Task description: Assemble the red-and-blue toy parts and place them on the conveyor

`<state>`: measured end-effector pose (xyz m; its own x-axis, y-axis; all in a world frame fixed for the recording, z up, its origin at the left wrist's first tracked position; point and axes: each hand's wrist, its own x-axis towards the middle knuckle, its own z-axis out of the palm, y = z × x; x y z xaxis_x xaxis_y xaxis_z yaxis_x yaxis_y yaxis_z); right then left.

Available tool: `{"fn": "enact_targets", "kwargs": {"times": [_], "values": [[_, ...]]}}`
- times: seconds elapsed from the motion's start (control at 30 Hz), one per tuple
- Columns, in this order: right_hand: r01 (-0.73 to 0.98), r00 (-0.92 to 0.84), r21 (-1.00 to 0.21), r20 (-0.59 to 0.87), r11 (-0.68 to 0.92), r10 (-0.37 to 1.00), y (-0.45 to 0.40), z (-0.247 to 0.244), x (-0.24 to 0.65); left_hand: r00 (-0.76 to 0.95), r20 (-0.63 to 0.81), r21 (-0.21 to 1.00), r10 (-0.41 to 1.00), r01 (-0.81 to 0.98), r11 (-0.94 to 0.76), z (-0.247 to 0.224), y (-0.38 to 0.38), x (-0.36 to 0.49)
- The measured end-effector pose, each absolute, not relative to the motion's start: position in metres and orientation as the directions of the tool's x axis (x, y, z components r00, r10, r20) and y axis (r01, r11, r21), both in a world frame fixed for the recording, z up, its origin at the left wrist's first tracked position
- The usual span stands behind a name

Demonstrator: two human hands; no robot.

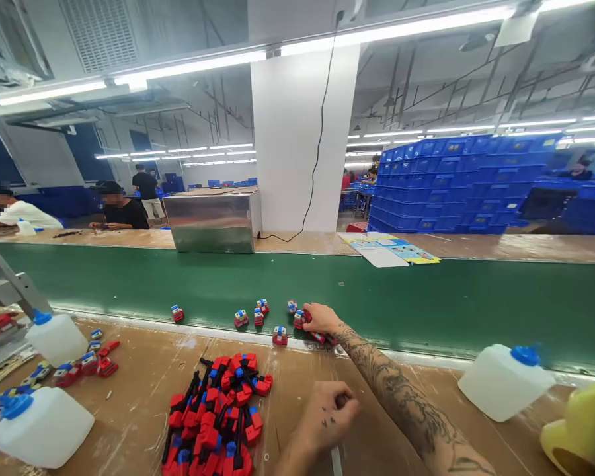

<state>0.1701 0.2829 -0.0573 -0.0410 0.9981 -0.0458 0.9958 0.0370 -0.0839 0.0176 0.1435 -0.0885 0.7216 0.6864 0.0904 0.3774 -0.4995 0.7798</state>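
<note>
My right hand [323,319] reaches over the green belt with its fingers closed on a small red, white and blue toy part [299,320]. Another red part [318,336] lies under that hand, partly covered. Nearer to me, my left hand [330,413] is curled above the brown table; whatever it may hold is hidden. Along the belt's near edge sit similar toy parts [279,335], several of them to the left of my right hand. A heap of red and blue pieces with black rods [213,416] lies on the table left of my left hand.
White bottles with blue caps stand at the left [44,423] and right [506,383]. A yellow object [582,430] is at the right edge. Beyond the belt [500,297] are a metal box [213,221], printed card [396,250] and stacked blue crates [441,185]. Several people work at far left.
</note>
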Motion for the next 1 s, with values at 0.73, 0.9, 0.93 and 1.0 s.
{"fn": "enact_targets", "kwargs": {"times": [0.73, 0.9, 0.93, 1.0], "values": [[0.978, 0.049, -0.204, 0.039, -0.040, 0.998, 0.230, -0.058, 0.207, 0.687, -0.096, 0.066, 0.720, 0.726, -0.684, -0.058, 0.316, 0.068], [0.977, 0.006, -0.215, 0.055, 0.006, 0.998, 0.194, -0.054, 0.208, 0.702, -0.065, 0.068, 0.709, 0.712, -0.699, -0.046, 0.293, 0.050], [0.976, -0.020, -0.214, 0.058, 0.032, 0.998, 0.181, -0.057, 0.205, 0.712, -0.086, 0.073, 0.697, 0.703, -0.708, -0.046, 0.282, 0.043], [0.972, -0.082, -0.214, 0.058, 0.092, 0.995, 0.152, -0.064, 0.197, 0.732, -0.147, 0.088, 0.665, 0.680, -0.728, -0.050, 0.255, 0.027]]}}
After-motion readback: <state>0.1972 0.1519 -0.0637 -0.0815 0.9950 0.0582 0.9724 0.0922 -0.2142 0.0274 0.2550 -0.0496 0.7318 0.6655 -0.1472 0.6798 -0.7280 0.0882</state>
